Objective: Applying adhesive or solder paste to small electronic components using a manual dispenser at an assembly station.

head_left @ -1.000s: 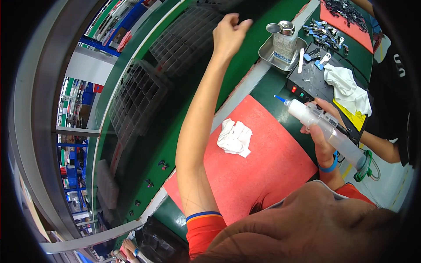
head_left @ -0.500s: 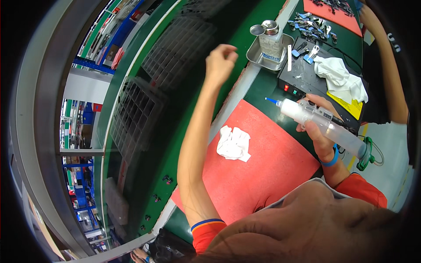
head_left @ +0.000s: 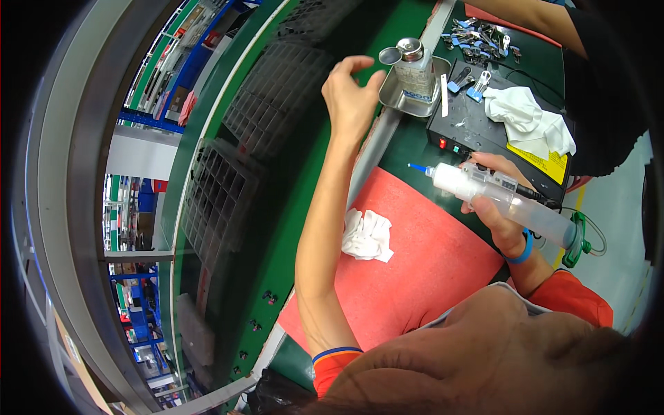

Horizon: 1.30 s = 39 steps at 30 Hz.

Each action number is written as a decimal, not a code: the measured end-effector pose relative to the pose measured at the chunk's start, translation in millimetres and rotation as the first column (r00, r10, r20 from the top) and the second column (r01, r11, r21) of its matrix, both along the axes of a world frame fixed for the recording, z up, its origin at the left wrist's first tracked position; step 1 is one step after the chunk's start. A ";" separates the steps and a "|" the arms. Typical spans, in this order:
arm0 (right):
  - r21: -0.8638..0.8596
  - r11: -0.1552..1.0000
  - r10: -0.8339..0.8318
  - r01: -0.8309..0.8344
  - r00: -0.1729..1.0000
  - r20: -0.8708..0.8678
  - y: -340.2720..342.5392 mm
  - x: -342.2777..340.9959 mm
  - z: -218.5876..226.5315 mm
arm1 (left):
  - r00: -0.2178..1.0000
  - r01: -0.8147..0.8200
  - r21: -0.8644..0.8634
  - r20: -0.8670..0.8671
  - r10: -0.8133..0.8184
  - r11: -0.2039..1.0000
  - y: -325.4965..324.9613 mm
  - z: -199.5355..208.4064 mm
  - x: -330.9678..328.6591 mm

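Note:
My left hand (head_left: 353, 97) reaches over the green conveyor belt (head_left: 315, 149), thumb and fingers apart, with nothing in it. Close to its fingertips stands a squarish dispenser bottle (head_left: 413, 79) with a round metal top and its lid flipped up, set in a metal tray (head_left: 391, 101). In my right hand (head_left: 499, 218) is a clear dispensing syringe (head_left: 536, 218) with a white front part and a thin blue tip, pointing left above the bench. A green fitting caps its rear end. A crumpled white cloth (head_left: 368, 236) lies on the red mat (head_left: 415, 283) between my arms.
Behind the syringe sits a black control box (head_left: 460, 124), bearing binder clips (head_left: 478, 86) and a white cloth (head_left: 529, 121). More clips (head_left: 481, 41) are heaped beyond. Another person's arm (head_left: 529, 17) extends across the far end. Small dark parts (head_left: 270, 297) rest on the belt.
My left hand has opened from a curled shape and moved slightly up, closer to the bottle. The other person's arm has swung inward across the far end. The syringe stays in my right hand.

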State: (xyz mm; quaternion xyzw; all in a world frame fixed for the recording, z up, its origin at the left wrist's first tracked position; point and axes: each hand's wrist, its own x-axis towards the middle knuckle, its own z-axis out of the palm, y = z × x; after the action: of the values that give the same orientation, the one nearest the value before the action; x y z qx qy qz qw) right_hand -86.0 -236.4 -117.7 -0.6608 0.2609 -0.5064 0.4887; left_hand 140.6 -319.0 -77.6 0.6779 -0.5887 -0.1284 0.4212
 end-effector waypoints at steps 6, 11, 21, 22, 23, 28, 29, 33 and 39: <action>0.076 0.997 0.021 -0.022 1.000 0.021 5.6 2.8 4.2 | 0.933 0.086 -0.057 0.354 -0.060 0.995 -49.2 5.1 -21.6; 0.101 0.995 -0.027 0.021 0.998 0.062 7.6 3.4 9.5 | 0.965 0.135 0.149 0.206 -0.165 0.979 -55.7 9.4 -22.0; 0.176 0.983 0.049 -0.044 0.998 -0.027 8.5 -1.9 12.1 | 0.981 0.165 0.158 0.073 -0.178 0.974 -55.1 13.5 -15.3; 0.158 0.986 0.051 -0.047 0.999 -0.020 8.7 -1.5 10.5 | 0.980 0.154 0.177 0.101 -0.174 0.972 -53.4 13.0 -15.8; 0.138 0.989 0.049 -0.047 0.999 -0.013 8.7 -1.4 10.5 | 0.976 0.147 0.191 0.130 -0.173 0.970 -52.7 14.9 -17.0; 0.114 0.992 0.047 -0.044 0.999 -0.027 7.6 -1.9 11.4 | 0.980 0.116 0.179 0.140 -0.142 0.977 -55.2 11.9 -18.7; 0.117 0.992 0.050 -0.046 0.998 -0.026 7.5 -1.5 11.1 | 0.980 0.114 0.181 0.139 -0.140 0.977 -55.6 10.5 -17.5; 0.090 0.995 0.047 -0.045 0.999 -0.023 7.0 0.1 10.1 | 0.984 0.104 0.178 0.126 -0.128 0.979 -53.9 5.1 -15.0; 0.074 0.996 0.045 -0.044 0.999 -0.012 6.5 1.5 6.9 | 0.986 0.089 0.182 0.124 -0.112 0.979 -54.8 9.0 -14.4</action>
State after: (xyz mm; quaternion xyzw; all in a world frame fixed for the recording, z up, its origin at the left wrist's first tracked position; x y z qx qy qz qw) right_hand -84.5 -229.9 -110.8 -0.6515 0.2678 -0.4807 0.5222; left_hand 126.2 -373.8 -68.6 0.6888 -0.6354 -0.1555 0.3124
